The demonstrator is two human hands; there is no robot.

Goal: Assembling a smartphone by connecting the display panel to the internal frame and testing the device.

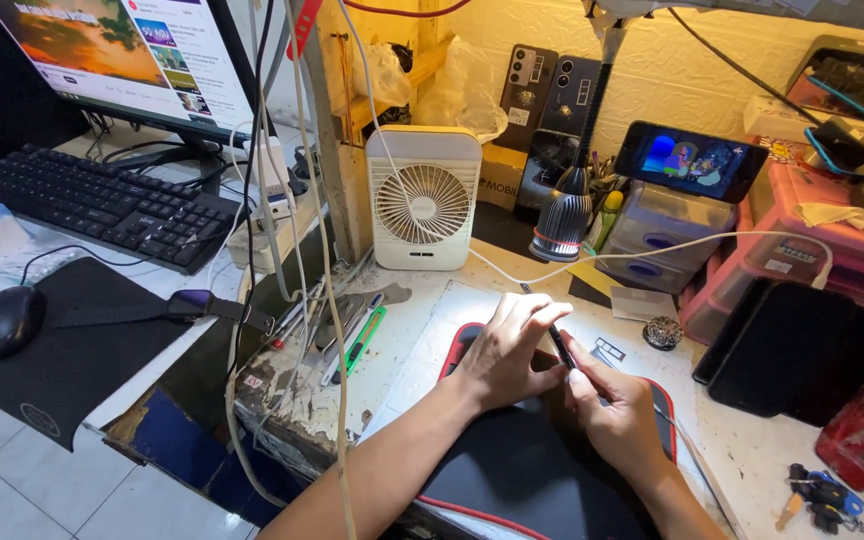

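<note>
fan (423, 199) behind mat (512, 470)

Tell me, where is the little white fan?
In the head view, the fan stands upright at the back of the desk, left of the lamp and right of the keyboard, beyond the left hand.

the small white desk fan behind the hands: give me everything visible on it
The white desk fan is a boxy, plastic-looking unit with rounded corners, standing upright on the worn bench top and facing the camera. A round grille of fine radial slats fills most of its front, with a small hub at the centre; whether the blades spin cannot be told. A slotted strip runs along its top edge. A white cable hangs across its front. It stands beyond the left hand, untouched by either hand, beside a wooden post.
</note>
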